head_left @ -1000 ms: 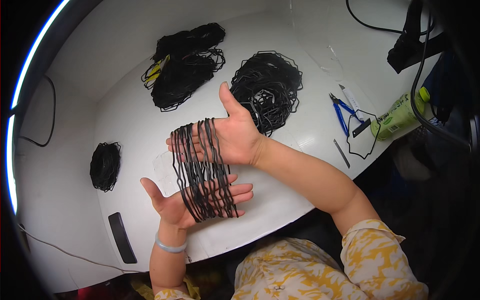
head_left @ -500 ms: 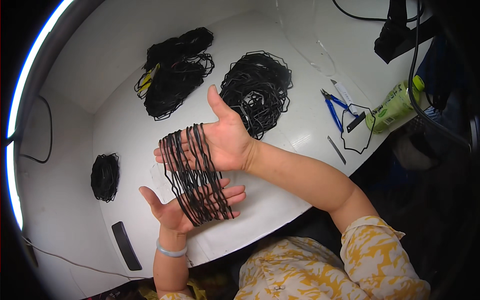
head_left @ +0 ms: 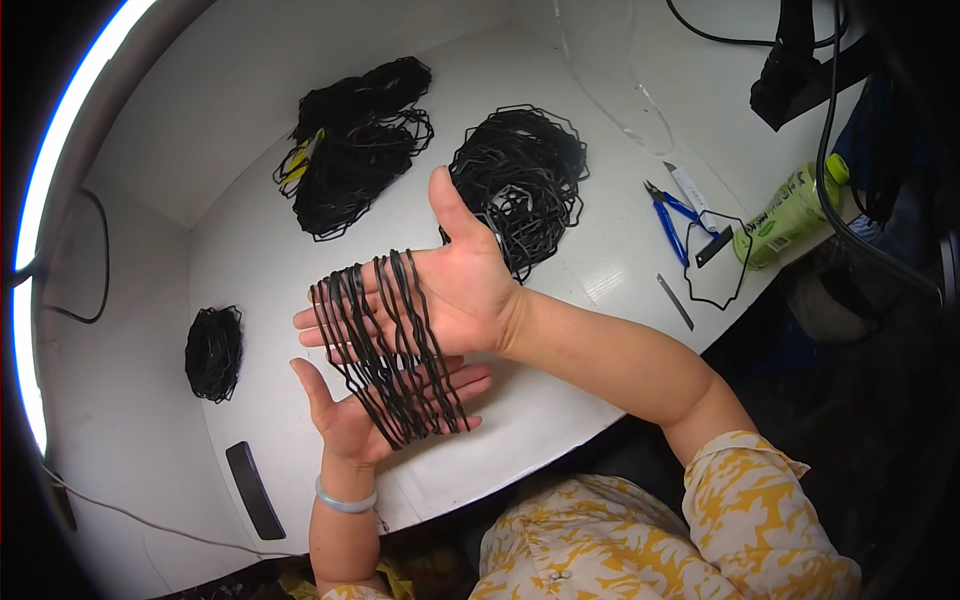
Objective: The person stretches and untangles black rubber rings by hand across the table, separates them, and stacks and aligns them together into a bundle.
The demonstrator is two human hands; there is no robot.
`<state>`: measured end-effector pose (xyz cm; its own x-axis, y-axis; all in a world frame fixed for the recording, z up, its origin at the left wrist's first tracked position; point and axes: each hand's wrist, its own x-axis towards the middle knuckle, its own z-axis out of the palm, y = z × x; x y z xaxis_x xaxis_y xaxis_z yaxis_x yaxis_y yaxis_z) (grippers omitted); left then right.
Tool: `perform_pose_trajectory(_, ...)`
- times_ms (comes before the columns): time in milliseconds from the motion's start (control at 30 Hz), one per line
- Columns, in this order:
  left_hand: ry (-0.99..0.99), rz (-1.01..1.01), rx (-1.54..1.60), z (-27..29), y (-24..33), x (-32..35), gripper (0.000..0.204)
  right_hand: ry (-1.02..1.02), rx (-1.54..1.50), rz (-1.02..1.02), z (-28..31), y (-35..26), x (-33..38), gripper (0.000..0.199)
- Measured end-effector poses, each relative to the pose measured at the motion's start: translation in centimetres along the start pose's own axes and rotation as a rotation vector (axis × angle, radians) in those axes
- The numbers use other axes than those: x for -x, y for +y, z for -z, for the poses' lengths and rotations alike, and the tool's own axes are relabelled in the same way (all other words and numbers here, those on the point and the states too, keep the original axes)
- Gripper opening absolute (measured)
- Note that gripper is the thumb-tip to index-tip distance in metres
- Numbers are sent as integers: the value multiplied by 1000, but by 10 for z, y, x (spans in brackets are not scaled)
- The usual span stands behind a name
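A bundle of thin black wavy rings (head_left: pixel 385 360) hangs stretched between my two hands, its strands crossing over the fingers of both. My right hand (head_left: pixel 455 285) is the farther one, open, palm showing, with its thumb pointing up and its fingers stretched out to the left through the rings. Nearer to me, my left hand (head_left: pixel 355 425) is open too, thumb raised and fingers reaching right under the strands. A pale bangle (head_left: pixel 345 502) circles the left wrist. How the rings pass behind the fingers is hidden.
Larger heaps of black rings lie at the back left (head_left: pixel 350 180) and back middle (head_left: pixel 520 185); a small bundle (head_left: pixel 214 355) is at left. Blue-handled cutters (head_left: pixel 668 225), a loose ring (head_left: pixel 738 285), a blade (head_left: pixel 675 302) and a green bottle (head_left: pixel 790 220) are at right. A black strip (head_left: pixel 255 490) lies front left.
The fingers of my right hand have slid slightly farther left through the rings. Both hands stay spread within the bundle; the whole view has shifted a little.
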<state>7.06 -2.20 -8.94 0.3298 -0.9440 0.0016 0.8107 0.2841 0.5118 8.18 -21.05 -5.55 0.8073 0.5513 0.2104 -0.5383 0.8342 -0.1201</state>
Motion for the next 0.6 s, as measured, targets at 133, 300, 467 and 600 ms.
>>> perform_pose_trajectory(133, 662, -312, -435, 11, 13, 12, 124, -192, -98, -179, -7, 15, 0, 126)
perform_pose_trajectory(300, 273, -434, -104, -15, 48, 9, 123, -327, 101, -317, -1, 25, 7, 124)
perform_pose_trajectory(467, 170, -502, -255, -12, 59, 29, 123, -295, 102, -506, 12, 45, 5, 122)
perform_pose_trajectory(600, 192, -518, -192, -19, 59, 28, 126, -274, 112, -530, 15, 43, 5, 121)
